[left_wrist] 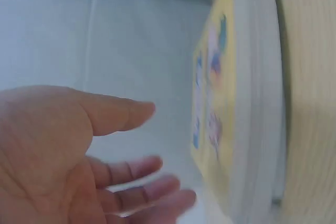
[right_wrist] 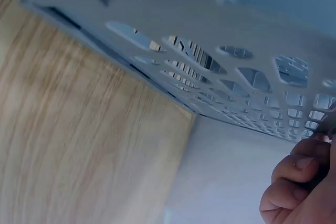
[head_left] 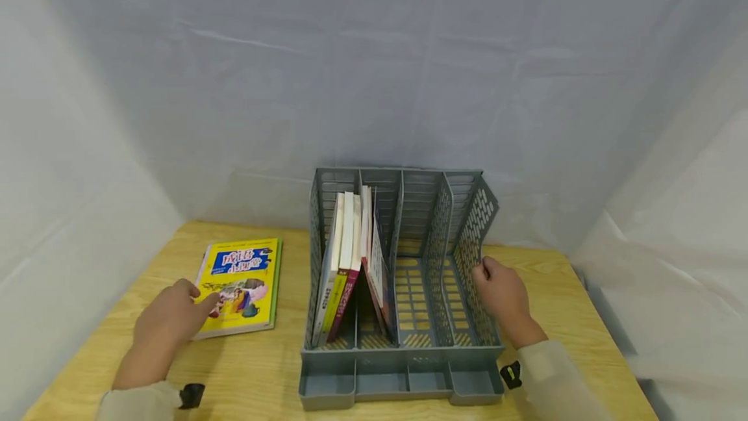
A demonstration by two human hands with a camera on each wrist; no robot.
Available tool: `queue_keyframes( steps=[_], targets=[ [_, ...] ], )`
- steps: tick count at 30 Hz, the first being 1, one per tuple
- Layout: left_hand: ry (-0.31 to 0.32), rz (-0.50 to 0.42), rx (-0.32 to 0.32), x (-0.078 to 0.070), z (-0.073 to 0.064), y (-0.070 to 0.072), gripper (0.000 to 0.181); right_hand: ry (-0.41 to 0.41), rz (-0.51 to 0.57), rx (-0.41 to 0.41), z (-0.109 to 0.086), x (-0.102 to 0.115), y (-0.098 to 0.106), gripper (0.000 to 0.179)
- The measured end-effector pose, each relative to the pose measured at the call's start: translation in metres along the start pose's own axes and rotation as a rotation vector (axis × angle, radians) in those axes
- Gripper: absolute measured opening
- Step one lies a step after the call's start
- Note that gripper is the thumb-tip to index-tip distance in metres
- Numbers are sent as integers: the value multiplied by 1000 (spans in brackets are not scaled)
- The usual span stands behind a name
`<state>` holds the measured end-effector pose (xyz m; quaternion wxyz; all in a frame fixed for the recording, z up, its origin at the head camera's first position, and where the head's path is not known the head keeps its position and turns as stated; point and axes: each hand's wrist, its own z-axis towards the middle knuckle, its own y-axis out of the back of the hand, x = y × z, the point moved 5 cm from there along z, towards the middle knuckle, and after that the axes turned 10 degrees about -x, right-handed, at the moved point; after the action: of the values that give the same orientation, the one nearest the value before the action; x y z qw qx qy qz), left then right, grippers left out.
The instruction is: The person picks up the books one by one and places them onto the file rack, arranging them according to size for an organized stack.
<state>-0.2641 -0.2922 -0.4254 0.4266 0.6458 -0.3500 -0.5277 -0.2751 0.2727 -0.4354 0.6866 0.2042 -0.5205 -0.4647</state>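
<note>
My left hand (head_left: pixel 169 314) is over the near left corner of a yellow-covered book (head_left: pixel 248 271) lying flat on the table. In the left wrist view its thumb and fingers (left_wrist: pixel 134 169) are spread, with a gap to the book's pale page edges (left_wrist: pixel 257 103). Beneath the yellow book, a green edge shows along the right side. My right hand (head_left: pixel 504 294) grips the front edge of the right side panel of a grey plastic desktop book rack (head_left: pixel 403 355). Curled fingers show at that perforated panel (right_wrist: pixel 252 98) in the right wrist view.
Several thin books (head_left: pixel 345 258) stand leaning in the rack's two left slots; its two right slots hold no books. Small open trays (head_left: pixel 403 382) run along the rack's front. Pale sheeting (head_left: pixel 374 70) hangs behind and beside the wooden table (head_left: pixel 251 369).
</note>
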Motion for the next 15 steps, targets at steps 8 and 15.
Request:
queue_keyframes(
  steps=[8,15],
  targets=[
    [120,-85,134,42,21,-32,122,-18,24,-18,-2,-1,-3,28],
    [202,-268,183,73,37,-58,128,-43,70,-38,-3,0,-5,28]
  ],
)
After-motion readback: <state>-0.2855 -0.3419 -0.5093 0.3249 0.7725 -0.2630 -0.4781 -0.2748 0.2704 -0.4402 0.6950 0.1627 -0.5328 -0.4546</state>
